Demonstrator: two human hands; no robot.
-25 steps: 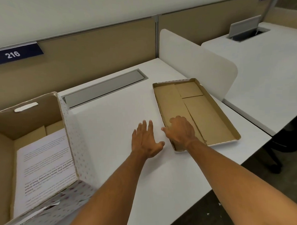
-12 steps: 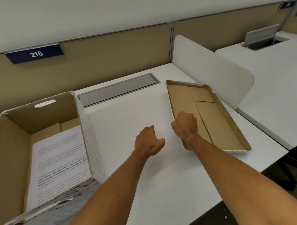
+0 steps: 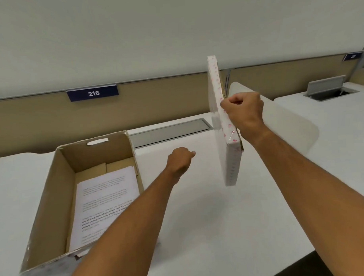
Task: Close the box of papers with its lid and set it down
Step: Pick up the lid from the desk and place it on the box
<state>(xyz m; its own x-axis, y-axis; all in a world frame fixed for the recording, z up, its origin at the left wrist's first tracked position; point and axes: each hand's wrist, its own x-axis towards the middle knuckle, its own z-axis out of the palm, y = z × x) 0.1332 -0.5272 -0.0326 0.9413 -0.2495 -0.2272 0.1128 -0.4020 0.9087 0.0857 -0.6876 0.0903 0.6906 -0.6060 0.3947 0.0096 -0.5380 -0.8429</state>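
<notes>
Head camera view: a person's right hand [image 3: 243, 112] grips a white, pink-dotted lid [image 3: 223, 124] by its long edge, fingers clamped around the rim, holding it nearly upright in the air above a white desk [image 3: 210, 219]. Blur softens the lid's lower end. Left hand [image 3: 181, 161] hovers low over the desk with fingers curled into a loose fist, holding nothing. An open cardboard box [image 3: 45, 221] stands on the desk at left, printed papers [image 3: 105, 204] lying inside, well apart from the lid.

Bright, even light — blurred lid [image 3: 222, 124].
</notes>
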